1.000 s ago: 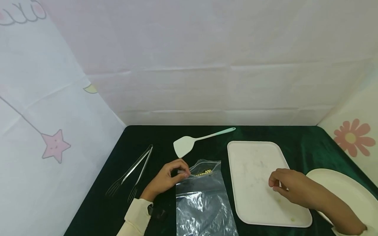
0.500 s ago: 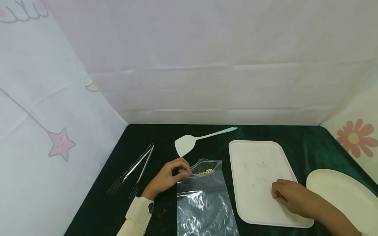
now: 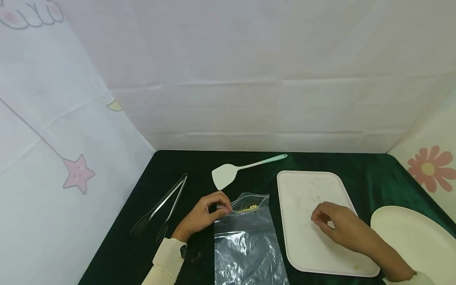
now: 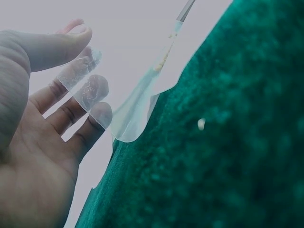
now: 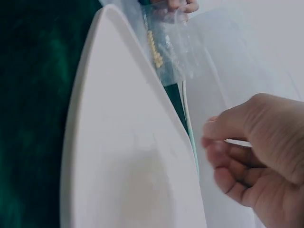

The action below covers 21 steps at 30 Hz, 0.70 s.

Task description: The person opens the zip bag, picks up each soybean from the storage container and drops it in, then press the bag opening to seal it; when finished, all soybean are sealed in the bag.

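My left hand [image 3: 204, 215] pinches the mouth of a clear zip-lock bag [image 3: 246, 245] that lies on the green cloth. In the left wrist view, film covers several fingertips [image 4: 90, 97] of that hand. A row of small yellow beans [image 3: 247, 208] shows near the bag's opening. Over the white rectangular tray [image 3: 299, 190] hovers my right hand [image 3: 340, 225], thumb and fingertips together in a pinch; the bean between them is hidden. One yellow bean [image 3: 356, 267] lies near the tray's front right corner.
Metal tongs [image 3: 167, 206] lie spread at the left. Behind the bag is a white spatula [image 3: 225, 176] with a mint handle. A white oval plate [image 3: 417, 233] stands right of the tray. A small pale bit [image 4: 201, 124] sits on the cloth.
My right hand came down onto the tray near a yellow bean, then rose and moved left with its fingers pinched. The left hand keeps its hold on the bag's mouth.
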Each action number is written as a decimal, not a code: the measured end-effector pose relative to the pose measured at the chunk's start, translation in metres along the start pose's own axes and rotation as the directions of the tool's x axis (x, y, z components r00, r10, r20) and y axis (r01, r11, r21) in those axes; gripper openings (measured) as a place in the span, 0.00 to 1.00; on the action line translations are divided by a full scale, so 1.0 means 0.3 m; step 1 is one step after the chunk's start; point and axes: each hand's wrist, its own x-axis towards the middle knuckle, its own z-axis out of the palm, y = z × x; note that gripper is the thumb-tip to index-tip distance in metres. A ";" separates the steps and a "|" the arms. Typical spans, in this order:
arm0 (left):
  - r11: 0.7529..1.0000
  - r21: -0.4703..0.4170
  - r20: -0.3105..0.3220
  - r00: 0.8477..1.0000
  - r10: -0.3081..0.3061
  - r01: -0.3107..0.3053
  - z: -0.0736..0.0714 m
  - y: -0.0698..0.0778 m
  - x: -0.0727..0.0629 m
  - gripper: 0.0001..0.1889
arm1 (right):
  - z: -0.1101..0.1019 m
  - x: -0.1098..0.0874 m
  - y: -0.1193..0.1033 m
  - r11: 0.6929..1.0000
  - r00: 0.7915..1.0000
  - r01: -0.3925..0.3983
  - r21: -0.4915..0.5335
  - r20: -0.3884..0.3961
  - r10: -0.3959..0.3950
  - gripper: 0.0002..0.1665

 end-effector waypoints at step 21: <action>1.000 -0.004 0.000 1.000 -0.005 0.005 0.002 0.038 0.011 0.12 | 0.057 0.207 -0.149 0.839 0.985 0.029 0.544 -0.157 0.068 0.05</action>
